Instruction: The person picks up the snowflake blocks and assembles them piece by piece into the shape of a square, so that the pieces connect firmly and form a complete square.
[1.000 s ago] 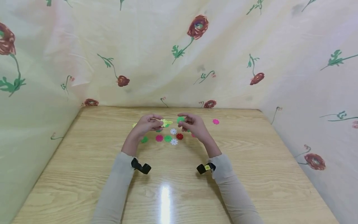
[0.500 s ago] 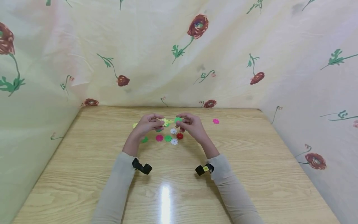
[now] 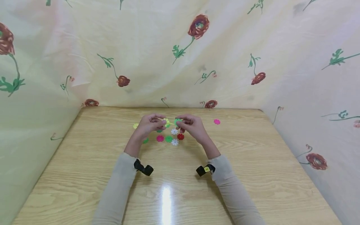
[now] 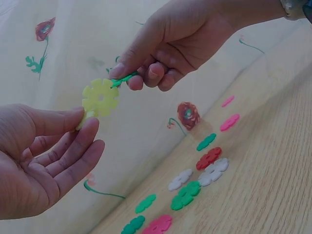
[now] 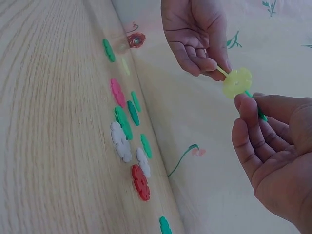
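Observation:
My left hand point(image 3: 149, 125) pinches a yellow flower-shaped plastic disc point(image 4: 87, 118), mostly hidden by the fingertips. A second yellow flower disc point(image 4: 100, 97) is joined to it at an angle, raised above the table. Between thumb and fingers, my right hand point(image 3: 194, 125) pinches a green flower disc point(image 4: 123, 79). The right wrist view shows the green disc's edge right at the notched rim of the second yellow disc point(image 5: 238, 83). Both hands are held close together over the far middle of the table.
On the wooden table point(image 3: 180, 165) lie several loose flower discs: a red one point(image 3: 180, 137), white ones point(image 3: 175, 142), green ones point(image 3: 169, 139) and a pink one point(image 3: 160, 138). Another pink disc point(image 3: 217, 122) lies to the right. A flowered cloth point(image 3: 157, 62) hangs behind the table.
My right hand has moved left with the green disc, bringing it up to the yellow pieces. The left hand has shifted only slightly. The loose discs stay where they were.

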`<state>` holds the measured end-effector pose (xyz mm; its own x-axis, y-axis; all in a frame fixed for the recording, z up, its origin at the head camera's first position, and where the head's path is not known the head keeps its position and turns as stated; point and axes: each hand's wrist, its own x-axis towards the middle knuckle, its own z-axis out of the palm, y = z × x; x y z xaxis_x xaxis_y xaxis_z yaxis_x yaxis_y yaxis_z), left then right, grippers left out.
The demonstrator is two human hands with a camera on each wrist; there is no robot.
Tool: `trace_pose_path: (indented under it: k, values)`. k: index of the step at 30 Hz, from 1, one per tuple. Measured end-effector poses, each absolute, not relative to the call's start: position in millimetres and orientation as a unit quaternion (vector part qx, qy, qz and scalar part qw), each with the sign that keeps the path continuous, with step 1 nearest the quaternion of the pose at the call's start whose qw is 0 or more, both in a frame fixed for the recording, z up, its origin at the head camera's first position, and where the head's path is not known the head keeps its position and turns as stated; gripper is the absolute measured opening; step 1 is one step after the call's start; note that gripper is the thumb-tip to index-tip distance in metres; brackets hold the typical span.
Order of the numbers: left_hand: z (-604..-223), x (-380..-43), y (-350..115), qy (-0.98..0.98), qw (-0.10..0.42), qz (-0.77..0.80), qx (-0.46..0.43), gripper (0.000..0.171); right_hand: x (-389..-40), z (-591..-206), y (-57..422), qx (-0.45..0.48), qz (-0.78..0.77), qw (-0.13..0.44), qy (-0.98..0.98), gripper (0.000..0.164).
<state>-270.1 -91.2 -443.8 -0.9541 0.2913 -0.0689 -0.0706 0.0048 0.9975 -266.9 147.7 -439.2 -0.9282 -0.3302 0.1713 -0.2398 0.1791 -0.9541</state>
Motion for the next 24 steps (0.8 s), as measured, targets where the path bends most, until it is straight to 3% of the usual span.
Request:
trace_pose_path:
  k: [12, 24]
  values:
    - [-442, -268, -87, 0.699, 0.128, 0.699, 0.080, 0.038, -267, -439, 147, -0.178, -0.621, 0.030, 0.762, 0.032]
    - [-447, -269, -79, 0.690, 0.129, 0.707, 0.080, 0.048, -270, -449, 138, -0.184, -0.654, -0.020, 0.733, 0.027]
